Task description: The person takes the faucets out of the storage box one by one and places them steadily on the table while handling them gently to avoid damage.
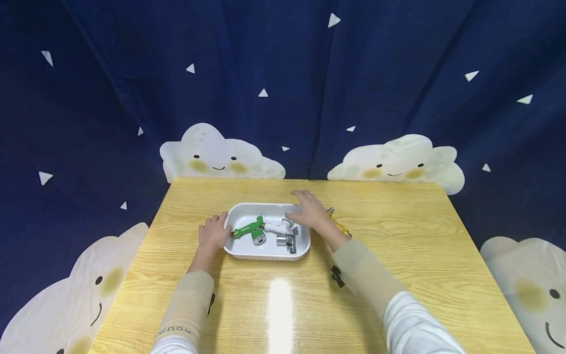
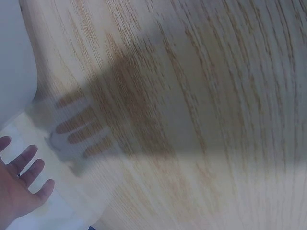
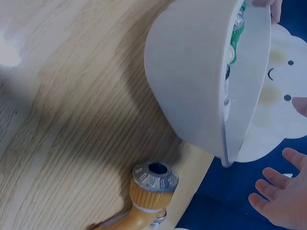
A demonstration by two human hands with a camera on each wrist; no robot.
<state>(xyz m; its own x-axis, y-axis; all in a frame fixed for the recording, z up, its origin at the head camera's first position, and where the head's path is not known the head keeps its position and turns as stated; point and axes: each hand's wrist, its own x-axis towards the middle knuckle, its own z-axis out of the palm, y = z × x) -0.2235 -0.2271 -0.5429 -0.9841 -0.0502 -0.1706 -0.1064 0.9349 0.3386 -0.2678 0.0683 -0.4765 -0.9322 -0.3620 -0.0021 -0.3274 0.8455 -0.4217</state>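
Note:
A white plastic basin (image 1: 265, 256) stands on the table with several taps inside. Among them are a green tap (image 1: 248, 228) with a brass thread, a white tap (image 1: 276, 228) and a chrome tap (image 1: 289, 241). My left hand (image 1: 214, 232) is at the basin's left rim, its thumb side by the edge; the left wrist view shows its fingers spread. Over the right end reaches my right hand (image 1: 309, 212), fingers extended and apart, holding nothing in the right wrist view. A yellow tap (image 3: 148, 196) with a grey collar lies on the table beside it, partly hidden in the head view.
The wooden table (image 1: 398, 246) extends around the basin on all sides. Behind it hangs a dark blue curtain (image 1: 283, 59) with white triangles and smiling clouds. A bright light reflection (image 1: 280, 314) shows on the tabletop in front.

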